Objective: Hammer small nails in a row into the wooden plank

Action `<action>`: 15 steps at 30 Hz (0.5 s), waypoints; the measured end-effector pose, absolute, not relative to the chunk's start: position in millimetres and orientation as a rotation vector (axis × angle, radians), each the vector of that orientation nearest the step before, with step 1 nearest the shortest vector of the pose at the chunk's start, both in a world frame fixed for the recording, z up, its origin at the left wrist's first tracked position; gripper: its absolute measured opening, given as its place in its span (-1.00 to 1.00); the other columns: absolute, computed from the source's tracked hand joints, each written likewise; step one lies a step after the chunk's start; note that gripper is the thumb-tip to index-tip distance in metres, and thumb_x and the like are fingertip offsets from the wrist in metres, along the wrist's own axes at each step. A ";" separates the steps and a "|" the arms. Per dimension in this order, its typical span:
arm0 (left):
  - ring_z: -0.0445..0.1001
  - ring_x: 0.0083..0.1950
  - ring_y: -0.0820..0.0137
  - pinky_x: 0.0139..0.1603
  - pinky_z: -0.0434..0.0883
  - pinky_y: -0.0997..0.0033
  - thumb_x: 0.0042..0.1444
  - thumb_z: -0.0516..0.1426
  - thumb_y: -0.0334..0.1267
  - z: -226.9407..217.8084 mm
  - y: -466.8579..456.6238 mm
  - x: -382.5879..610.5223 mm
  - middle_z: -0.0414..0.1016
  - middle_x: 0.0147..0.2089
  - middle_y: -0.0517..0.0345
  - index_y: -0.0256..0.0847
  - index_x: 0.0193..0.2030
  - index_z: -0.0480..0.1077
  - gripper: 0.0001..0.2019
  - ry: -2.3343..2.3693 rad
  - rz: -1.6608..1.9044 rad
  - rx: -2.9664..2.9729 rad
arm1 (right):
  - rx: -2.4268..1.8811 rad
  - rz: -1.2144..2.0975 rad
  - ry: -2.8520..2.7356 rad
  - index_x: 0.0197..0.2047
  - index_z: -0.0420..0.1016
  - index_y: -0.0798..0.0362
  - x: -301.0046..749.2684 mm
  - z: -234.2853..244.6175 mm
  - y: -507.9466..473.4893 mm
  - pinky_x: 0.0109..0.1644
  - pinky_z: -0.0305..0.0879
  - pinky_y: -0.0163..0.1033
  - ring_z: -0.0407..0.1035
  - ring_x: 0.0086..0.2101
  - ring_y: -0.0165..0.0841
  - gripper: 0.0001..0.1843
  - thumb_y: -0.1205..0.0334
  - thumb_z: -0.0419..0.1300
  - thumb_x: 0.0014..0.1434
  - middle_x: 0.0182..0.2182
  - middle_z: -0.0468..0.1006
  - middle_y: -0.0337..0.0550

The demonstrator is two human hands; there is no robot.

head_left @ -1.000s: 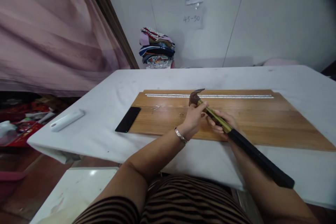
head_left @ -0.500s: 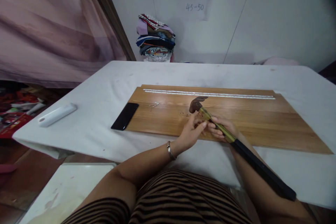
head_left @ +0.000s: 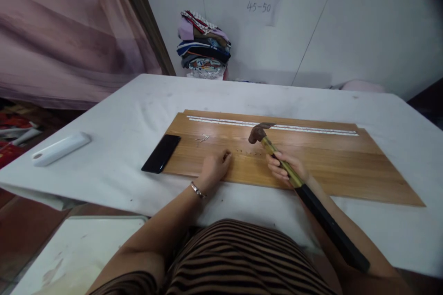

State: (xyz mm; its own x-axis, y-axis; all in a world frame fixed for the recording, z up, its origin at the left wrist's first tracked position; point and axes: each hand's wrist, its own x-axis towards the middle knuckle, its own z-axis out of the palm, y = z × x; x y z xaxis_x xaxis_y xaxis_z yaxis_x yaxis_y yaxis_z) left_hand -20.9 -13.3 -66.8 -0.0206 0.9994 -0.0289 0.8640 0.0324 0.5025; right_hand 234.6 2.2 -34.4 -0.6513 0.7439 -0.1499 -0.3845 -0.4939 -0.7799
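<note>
My right hand [head_left: 286, 168] is closed round the brass neck of a hammer [head_left: 294, 177], high up near its brown head [head_left: 258, 132]. The head hangs just above a wooden board [head_left: 346, 166], over a short row of small dark nail marks [head_left: 247, 152]. The black grip of the hammer runs back along my right forearm. My left hand [head_left: 213, 167] rests on the board's near edge, fingers loosely curled, with nothing visible in it. A few loose nails [head_left: 202, 138] lie on the board to the left. A silver bracelet sits on my left wrist.
The board lies on a table under a white cloth [head_left: 114, 133]. A black phone [head_left: 161, 159] sits at the board's left end, a white tube-like object [head_left: 60, 148] further left. A white strip [head_left: 273, 126] runs along the board's far edge. Folded clothes [head_left: 204, 53] are stacked against the wall.
My left hand has let go of the spot beside the hammer head and slid left along the board. The hammer head stays over the nail marks. The view tilted slightly.
</note>
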 end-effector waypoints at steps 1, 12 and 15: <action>0.52 -0.22 0.31 -0.25 0.28 0.42 0.27 0.00 -0.15 -66.2 -13.9 -19.2 0.60 -0.23 0.09 -0.14 -0.11 0.49 -0.74 1.950 0.463 1.907 | -0.637 2.143 -0.965 0.00 0.33 -0.01 231.8 -27.3 3.3 -0.77 -0.08 -0.53 -0.13 -0.71 -0.60 -0.65 0.15 0.20 0.13 -0.54 0.16 -0.43; 0.54 -0.20 0.34 -0.26 0.27 0.45 0.30 -0.02 -0.12 -67.9 -19.8 -18.2 0.61 -0.20 0.12 -0.09 -0.09 0.48 -0.73 1.882 0.459 1.929 | -0.675 2.319 -0.931 -0.10 0.25 -0.04 229.2 -15.0 -0.7 -0.79 -0.15 -0.54 -0.16 -0.72 -0.61 -0.78 0.22 0.14 0.17 -0.52 0.20 -0.41; 0.53 -0.22 0.33 -0.28 0.27 0.44 0.28 0.00 -0.13 -64.4 -15.4 -19.2 0.61 -0.21 0.11 -0.10 -0.11 0.48 -0.74 1.886 0.412 1.909 | -0.626 2.341 -0.936 -0.20 0.25 -0.01 233.6 -28.0 0.3 -0.79 -0.09 -0.55 -0.16 -0.72 -0.63 -0.84 0.21 0.16 0.17 -0.52 0.22 -0.41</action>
